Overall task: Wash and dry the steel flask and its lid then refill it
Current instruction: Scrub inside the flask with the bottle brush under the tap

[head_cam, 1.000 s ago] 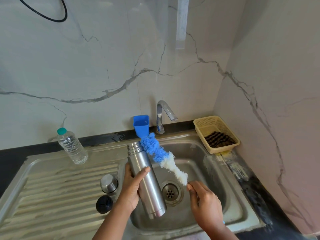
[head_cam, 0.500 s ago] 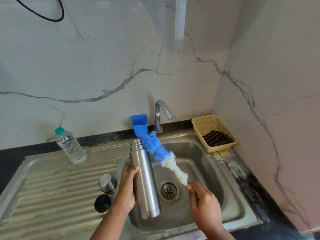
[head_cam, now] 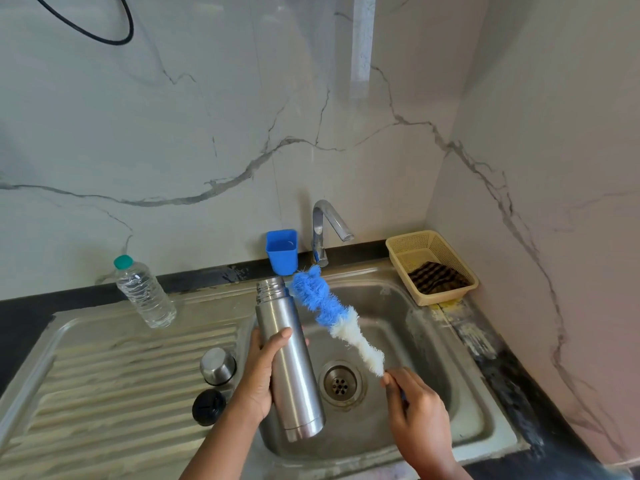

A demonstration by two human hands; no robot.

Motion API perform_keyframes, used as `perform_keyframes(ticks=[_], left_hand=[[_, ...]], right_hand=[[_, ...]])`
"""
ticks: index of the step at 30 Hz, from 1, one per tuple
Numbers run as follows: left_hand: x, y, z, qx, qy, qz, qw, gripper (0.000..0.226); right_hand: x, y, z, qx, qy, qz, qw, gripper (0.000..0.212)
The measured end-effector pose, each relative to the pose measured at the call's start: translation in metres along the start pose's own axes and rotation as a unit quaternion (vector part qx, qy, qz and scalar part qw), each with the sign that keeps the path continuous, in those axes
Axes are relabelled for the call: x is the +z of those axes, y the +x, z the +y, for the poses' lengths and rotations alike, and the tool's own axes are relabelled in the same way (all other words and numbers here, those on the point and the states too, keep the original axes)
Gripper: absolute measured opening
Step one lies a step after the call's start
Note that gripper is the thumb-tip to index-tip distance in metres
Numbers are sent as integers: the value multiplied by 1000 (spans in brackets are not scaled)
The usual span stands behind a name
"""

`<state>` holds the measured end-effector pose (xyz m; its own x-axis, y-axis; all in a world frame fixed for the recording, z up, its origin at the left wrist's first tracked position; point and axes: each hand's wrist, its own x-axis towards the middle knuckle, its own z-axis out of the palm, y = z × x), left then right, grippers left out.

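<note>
Gripping the steel flask (head_cam: 290,358) around its middle, the left hand (head_cam: 258,377) holds it over the sink's (head_cam: 491,420) left edge; the right hand (head_cam: 417,408) pinches the bottle brush (head_cam: 334,315), whose tip is beside the flask's open mouth.

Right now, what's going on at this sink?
A person is washing a flask over the sink. The left hand grips the open flask, tilted. The right hand holds a brush by its handle, its blue tip beside the flask's mouth, not inside. The steel cap and black stopper sit on the drainboard. The tap looks off.
</note>
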<state>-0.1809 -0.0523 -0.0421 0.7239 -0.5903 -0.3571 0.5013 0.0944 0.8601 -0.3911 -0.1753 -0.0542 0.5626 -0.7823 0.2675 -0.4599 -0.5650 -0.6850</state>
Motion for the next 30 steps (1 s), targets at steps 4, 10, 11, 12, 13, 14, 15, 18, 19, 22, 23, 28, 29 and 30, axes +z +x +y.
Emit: perform_keyframes(ticks=[4,10,11,12,13,14,15,18,19,22,23,28,29,30], left_hand=[[-3,2,-2,-18,15,18,1000,82],[-4,1,-3,-16,16,0,1000,72],[-6,2,-3,-20,14,3,1000,72],[-8,3,-4,-20,11,6,1000,71],[-9,4,-4,-19,6,6,1000,67],[-10,4,-4,-17,-3,2,1000,62],[-11,5,-4,-17,-14,-2,1000,58],[-14,5,-4,-23,-36,4,999,68],[-14,4,-4,-24,-38,10,999,73],[-15,3,-5,-19,-58,-4,998,70],[-13,1,-4,-20,-65,-16,998,68],[-4,-3,4,9,1,-63,998,103],[-2,-3,4,23,12,-60,998,110],[-1,-3,6,29,17,-57,998,113]], right_hand=[[4,-3,-2,-31,16,-17,999,7],[6,3,-1,-25,21,-15,999,10],[6,3,-2,-32,18,-17,999,8],[7,3,-2,-26,18,-17,999,9],[9,4,0,-12,19,-14,1000,11],[10,5,1,3,17,-10,1000,13],[11,6,3,10,13,-8,1000,13],[10,4,2,-24,11,-18,999,9],[9,3,1,-37,12,-23,999,8],[13,3,0,-18,17,-21,999,9],[15,4,1,-1,17,-18,1000,11],[14,-1,4,-24,28,-28,999,10],[13,-1,5,-31,37,-24,999,11],[11,-1,7,-35,46,-18,998,11]])
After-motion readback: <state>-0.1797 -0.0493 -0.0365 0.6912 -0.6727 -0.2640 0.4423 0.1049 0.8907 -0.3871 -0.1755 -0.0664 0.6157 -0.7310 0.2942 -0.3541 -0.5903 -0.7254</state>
